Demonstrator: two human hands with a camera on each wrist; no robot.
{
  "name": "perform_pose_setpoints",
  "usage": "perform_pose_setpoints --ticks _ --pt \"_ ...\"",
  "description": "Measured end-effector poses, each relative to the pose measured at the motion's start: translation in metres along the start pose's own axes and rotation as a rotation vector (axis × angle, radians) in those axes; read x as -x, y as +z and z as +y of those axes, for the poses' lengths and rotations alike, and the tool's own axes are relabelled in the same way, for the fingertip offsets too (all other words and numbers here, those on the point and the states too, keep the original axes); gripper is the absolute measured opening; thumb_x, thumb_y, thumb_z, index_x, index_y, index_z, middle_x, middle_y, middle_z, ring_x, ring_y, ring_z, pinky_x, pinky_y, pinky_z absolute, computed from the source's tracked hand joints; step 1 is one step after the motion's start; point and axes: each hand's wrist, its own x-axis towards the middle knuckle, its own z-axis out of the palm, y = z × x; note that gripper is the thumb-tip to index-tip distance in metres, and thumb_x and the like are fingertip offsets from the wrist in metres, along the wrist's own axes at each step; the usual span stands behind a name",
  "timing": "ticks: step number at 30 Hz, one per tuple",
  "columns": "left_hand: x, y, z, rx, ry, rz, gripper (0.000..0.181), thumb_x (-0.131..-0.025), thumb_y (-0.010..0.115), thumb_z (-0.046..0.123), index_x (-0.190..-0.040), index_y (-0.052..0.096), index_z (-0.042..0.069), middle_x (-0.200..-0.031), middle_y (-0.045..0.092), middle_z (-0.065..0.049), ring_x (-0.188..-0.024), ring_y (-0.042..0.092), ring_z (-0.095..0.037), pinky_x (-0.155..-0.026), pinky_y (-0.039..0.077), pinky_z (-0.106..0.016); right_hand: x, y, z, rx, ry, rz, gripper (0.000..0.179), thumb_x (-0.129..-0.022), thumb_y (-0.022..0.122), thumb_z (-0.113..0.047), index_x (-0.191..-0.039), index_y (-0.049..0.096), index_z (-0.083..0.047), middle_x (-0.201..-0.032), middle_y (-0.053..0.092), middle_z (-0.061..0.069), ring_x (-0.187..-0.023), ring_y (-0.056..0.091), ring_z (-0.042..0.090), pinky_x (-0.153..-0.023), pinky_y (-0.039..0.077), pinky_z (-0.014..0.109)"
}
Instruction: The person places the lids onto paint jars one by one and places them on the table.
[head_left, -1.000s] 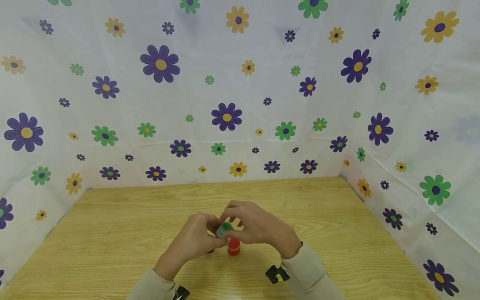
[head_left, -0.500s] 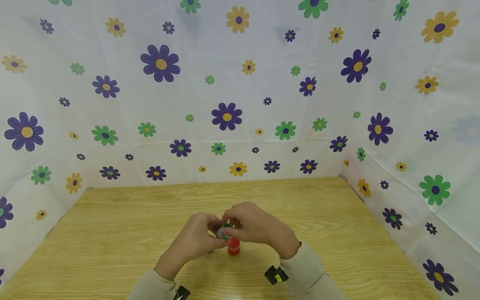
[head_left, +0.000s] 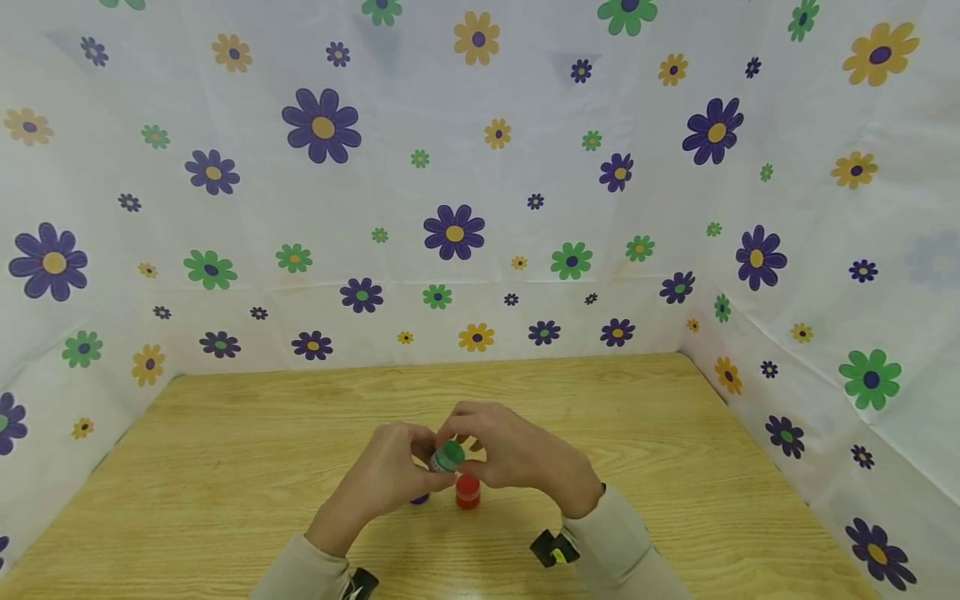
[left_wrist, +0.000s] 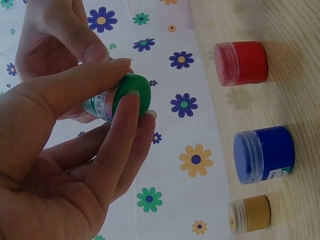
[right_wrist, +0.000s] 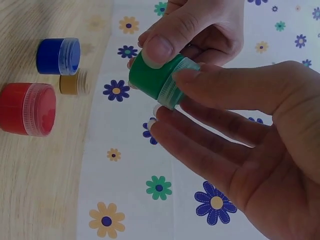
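A small green paint jar (head_left: 452,455) with a clear ribbed lid (right_wrist: 172,90) is held above the table, tilted. My left hand (head_left: 390,467) grips its green body, thumb on one side and fingers on the other, as the left wrist view shows. My right hand (head_left: 517,450) is at the lid end, its thumb on the lid's edge and its fingertips bent close under the lid. Below the hands a red paint jar (head_left: 468,493) stands on the table. A blue paint jar (left_wrist: 276,152) and a smaller ochre one (left_wrist: 257,212) stand near it, mostly hidden by my left hand in the head view.
The wooden table (head_left: 637,433) carries the jars near its front middle. White cloth walls (head_left: 405,192) with printed flowers enclose it at the back and on both sides. Black wrist straps (head_left: 555,548) sit at the sleeves.
The right fingers have shifted round the lid, closing over it and then spreading back, so more green shows now. The left hand keeps its hold; the jar stays in nearly the same place.
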Motion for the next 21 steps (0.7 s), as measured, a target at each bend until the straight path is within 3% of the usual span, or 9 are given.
perform_pose_setpoints --ticks 6,12,21 --pt "-0.0004 0.0003 0.0008 -0.001 0.009 -0.007 0.023 -0.081 0.087 0.015 -0.101 0.079 0.009 -0.085 0.077 0.001 -0.078 0.070 -0.008 -0.066 0.056 -0.026 -0.0005 0.0008 0.0013 -0.039 0.020 -0.014 0.024 -0.090 0.077 -0.002 -0.114 0.074 -0.006 -0.108 0.068 0.008 -0.096 0.069 0.016 -0.083 0.059 0.021" --pt "-0.0009 0.0020 0.0020 -0.021 0.009 -0.012 0.020 -0.081 0.086 0.013 -0.100 0.079 0.010 -0.083 0.077 0.004 -0.076 0.070 -0.008 -0.067 0.055 -0.026 -0.0020 0.0019 0.0030 0.008 0.042 0.000 0.021 -0.093 0.076 -0.010 -0.113 0.074 -0.005 -0.102 0.070 0.007 -0.086 0.070 0.014 -0.077 0.055 0.015" --pt "0.0000 0.0001 0.0018 -0.017 0.007 -0.006 0.018 -0.084 0.085 0.017 -0.099 0.079 0.010 -0.084 0.077 0.003 -0.077 0.071 -0.007 -0.067 0.056 -0.025 -0.0017 0.0017 0.0041 -0.013 0.043 -0.008 0.027 -0.093 0.076 -0.011 -0.120 0.073 -0.008 -0.112 0.071 0.007 -0.098 0.070 0.018 -0.080 0.061 0.025"
